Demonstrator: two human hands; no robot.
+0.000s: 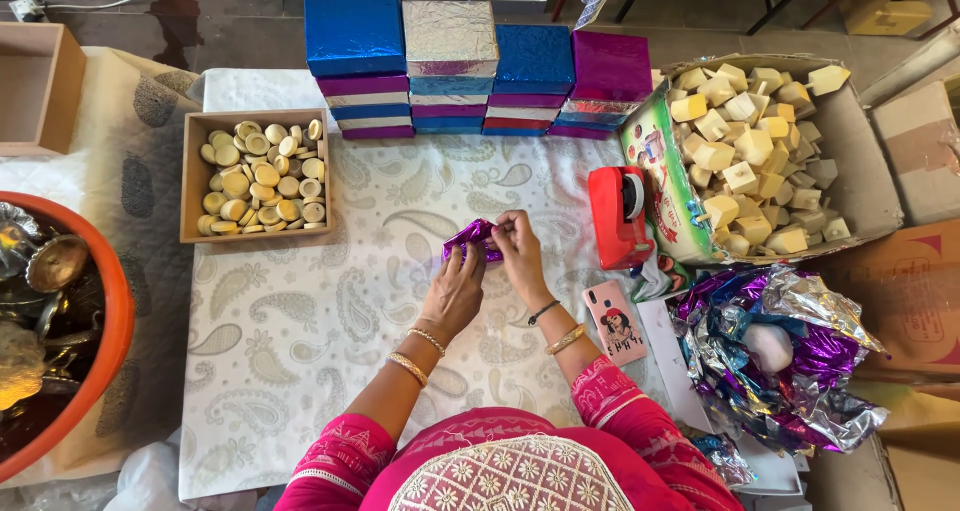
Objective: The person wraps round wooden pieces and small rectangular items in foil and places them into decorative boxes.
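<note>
Purple foil packet (472,239), left of red tape dispenser (618,216): pinched closed by left hand (455,291) and right hand (518,251). Risk: thin foil tearing under fingertip pressure.

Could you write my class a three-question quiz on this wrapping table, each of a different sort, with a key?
1. True or false: both hands touch the purple foil piece.
2. The red tape dispenser lies nearest which hand? A left, B right.
3. Fill in: the wooden tray holds pale ____ pieces.

Key: 1 true; 2 B; 3 round.
</note>
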